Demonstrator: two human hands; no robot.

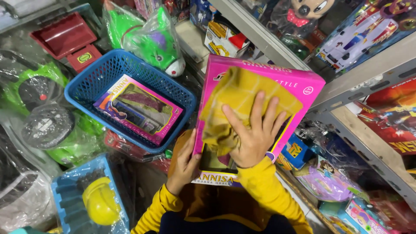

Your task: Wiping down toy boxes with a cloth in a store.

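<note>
The left hand (184,162) gripped the pink toy box (255,112) at its seven o'clock edge. The right hand (253,134) pressed a yellow cloth (236,102) flat on its front. Wiping looked underway; a similar box (138,108) lay in the blue basket (86,89) at nine o'clock.

A pink toy box (277,86) stands tilted, a yellow cloth (234,104) pressed flat over its window, probably clear.

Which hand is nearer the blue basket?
Left. The left hand holds the pink box's lower left edge, just below the blue basket; the right hand presses a yellow cloth farther right.
</note>
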